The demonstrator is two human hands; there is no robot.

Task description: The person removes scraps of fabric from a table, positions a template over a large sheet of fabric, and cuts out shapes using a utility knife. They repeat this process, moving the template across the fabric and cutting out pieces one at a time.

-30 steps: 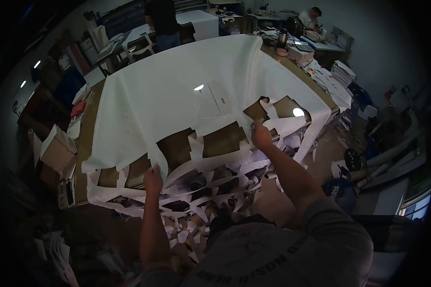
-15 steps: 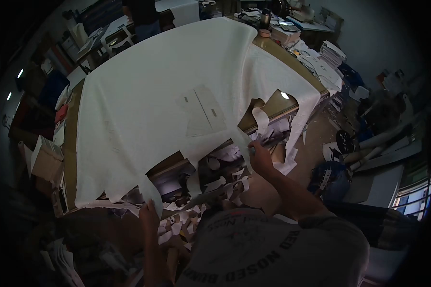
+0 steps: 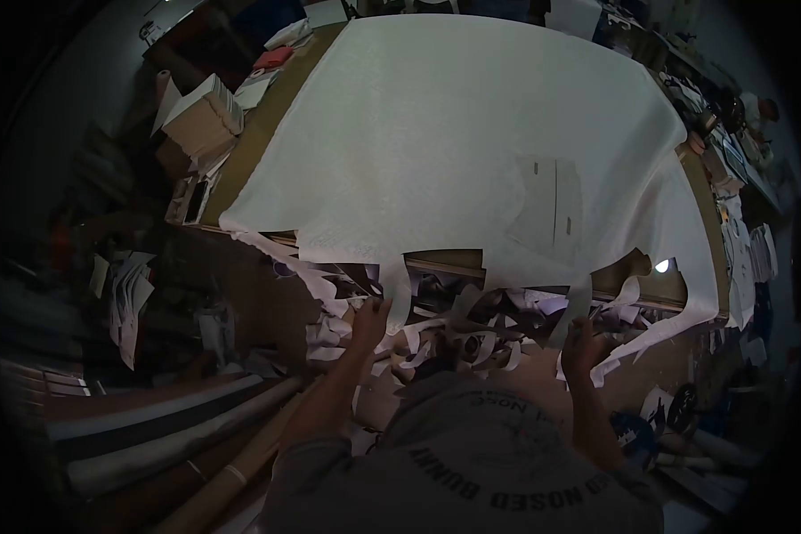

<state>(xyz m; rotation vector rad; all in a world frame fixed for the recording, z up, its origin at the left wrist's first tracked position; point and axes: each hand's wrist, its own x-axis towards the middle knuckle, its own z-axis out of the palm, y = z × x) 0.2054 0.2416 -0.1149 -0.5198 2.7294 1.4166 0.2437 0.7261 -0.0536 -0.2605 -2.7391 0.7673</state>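
Note:
A large sheet of white fabric (image 3: pixel 418 133) covers the table and hangs over its near edge, where pieces have been cut out and narrow strips remain. My left hand (image 3: pixel 370 322) is closed at the lower end of one hanging strip (image 3: pixel 399 298). Farther right, my right hand (image 3: pixel 582 345) is closed beside another strip (image 3: pixel 578 307) and seems to grip it; a dark shape near those fingers is too dim to name. On the fabric's right part lies a translucent pattern piece (image 3: pixel 543 200) with a long dark line and two small dark marks.
White offcuts (image 3: pixel 418 343) lie heaped below the table's near edge. A stack of paper (image 3: pixel 203 125) stands at the left, with a red item (image 3: pixel 273 58) beyond it. Long rolls (image 3: pixel 187 436) lie at lower left. Papers (image 3: pixel 740 258) and other clutter line the right side.
The view has swung left, so the table sits farther right and higher. Both hands remain by the hanging strips, now at more nearly the same level.

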